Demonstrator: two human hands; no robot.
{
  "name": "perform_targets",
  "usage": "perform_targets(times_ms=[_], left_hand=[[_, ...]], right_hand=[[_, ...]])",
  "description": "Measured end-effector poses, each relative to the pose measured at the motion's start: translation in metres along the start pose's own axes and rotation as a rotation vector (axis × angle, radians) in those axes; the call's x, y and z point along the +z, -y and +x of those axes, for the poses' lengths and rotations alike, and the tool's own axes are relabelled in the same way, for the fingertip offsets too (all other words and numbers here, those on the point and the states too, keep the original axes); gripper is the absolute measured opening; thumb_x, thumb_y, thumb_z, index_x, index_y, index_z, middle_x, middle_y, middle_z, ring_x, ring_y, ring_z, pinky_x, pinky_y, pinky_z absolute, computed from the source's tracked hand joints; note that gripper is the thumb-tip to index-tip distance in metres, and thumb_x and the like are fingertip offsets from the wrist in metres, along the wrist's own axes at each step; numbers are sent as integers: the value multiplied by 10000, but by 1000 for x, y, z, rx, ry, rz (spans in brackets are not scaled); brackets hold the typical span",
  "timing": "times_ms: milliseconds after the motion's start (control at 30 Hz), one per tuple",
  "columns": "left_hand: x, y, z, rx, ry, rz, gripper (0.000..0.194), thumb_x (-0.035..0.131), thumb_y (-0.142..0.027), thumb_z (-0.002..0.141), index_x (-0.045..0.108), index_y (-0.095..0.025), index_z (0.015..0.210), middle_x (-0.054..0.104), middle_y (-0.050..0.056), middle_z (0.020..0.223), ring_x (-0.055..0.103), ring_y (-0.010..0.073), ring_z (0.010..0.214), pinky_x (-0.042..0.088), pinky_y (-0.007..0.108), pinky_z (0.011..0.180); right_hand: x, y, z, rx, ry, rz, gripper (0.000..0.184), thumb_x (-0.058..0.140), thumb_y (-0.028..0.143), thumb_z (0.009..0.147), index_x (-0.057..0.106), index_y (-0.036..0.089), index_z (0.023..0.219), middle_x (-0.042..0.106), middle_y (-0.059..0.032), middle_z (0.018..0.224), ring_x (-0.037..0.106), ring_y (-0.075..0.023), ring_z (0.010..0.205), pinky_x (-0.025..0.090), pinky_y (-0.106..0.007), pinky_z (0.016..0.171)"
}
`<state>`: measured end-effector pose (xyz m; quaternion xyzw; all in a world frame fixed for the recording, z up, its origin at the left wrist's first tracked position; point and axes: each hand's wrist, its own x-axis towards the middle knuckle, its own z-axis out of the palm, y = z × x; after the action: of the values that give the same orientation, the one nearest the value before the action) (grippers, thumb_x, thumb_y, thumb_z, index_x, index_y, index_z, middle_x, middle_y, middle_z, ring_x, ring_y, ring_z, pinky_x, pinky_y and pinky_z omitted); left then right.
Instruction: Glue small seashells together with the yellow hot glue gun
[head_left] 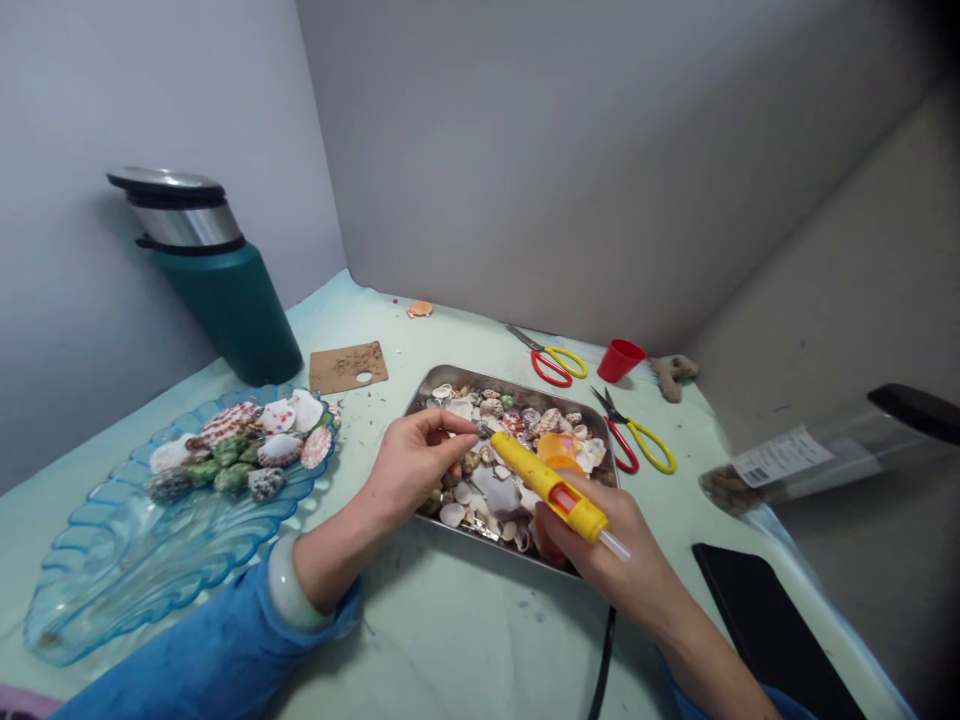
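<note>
My right hand (607, 540) grips a yellow hot glue gun (541, 480), with a clear glue stick (615, 545) poking out of its back end. The nozzle points left, close to the fingertips of my left hand (412, 460). That hand is closed in a pinch; whatever it holds is too small or hidden to name. Both hands are over a metal tray (480, 548) full of assorted seashells (491, 490). An orange shell (561, 452) lies in the tray beside the glue gun.
Left, a blue scalloped dish (165, 570) bears shells, with a teal bottle (225, 310) and brown card (348, 368) behind. Two pairs of scissors (551, 358), a red cup (621, 360), a clear jar (795, 465) and a flat black object (772, 630) are right. A black cord (604, 660) runs frontward.
</note>
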<state>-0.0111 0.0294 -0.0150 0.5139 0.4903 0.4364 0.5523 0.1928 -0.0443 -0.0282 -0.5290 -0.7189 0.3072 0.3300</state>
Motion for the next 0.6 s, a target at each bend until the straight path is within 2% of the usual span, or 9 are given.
perform_targets(times_ms=[100, 233, 333, 433, 600], left_hand=[[1, -1, 0, 6, -19, 3, 70, 687, -159, 676, 652, -125, 726, 553, -32, 478, 475, 73, 415, 374, 186, 434], [1, -2, 0, 0, -39, 6, 81, 688, -162, 677, 656, -122, 740, 545, -41, 470, 474, 71, 412, 362, 180, 430], [0, 0, 0, 2, -44, -30, 98, 702, -174, 670, 652, -121, 734, 569, -39, 497, 478, 64, 414, 365, 181, 442], [-1, 1, 1, 1, -29, -69, 138, 724, -202, 669, 653, -119, 752, 577, -41, 492, 479, 59, 419, 373, 180, 466], [-4, 2, 2, -42, 42, -110, 195, 734, -251, 690, 655, -113, 802, 559, -44, 424, 477, 63, 410, 377, 178, 484]], right_hand=[[0, 0, 0, -5, -8, 0, 163, 517, 282, 875, 607, 189, 974, 668, -28, 806, 575, -147, 662, 425, -284, 595], [0, -1, -2, 20, -26, 5, 114, 504, 271, 879, 589, 195, 875, 611, 6, 678, 527, -130, 585, 405, -280, 569], [0, -2, -2, 20, -32, 7, 120, 501, 285, 882, 579, 194, 873, 609, 1, 685, 523, -133, 589, 404, -283, 569], [0, 0, -2, 7, -28, 9, 129, 505, 290, 877, 582, 189, 899, 629, -17, 739, 541, -142, 623, 413, -287, 585], [-1, 3, 0, -5, -33, 7, 116, 511, 272, 861, 589, 187, 876, 628, -12, 716, 546, -142, 617, 414, -290, 590]])
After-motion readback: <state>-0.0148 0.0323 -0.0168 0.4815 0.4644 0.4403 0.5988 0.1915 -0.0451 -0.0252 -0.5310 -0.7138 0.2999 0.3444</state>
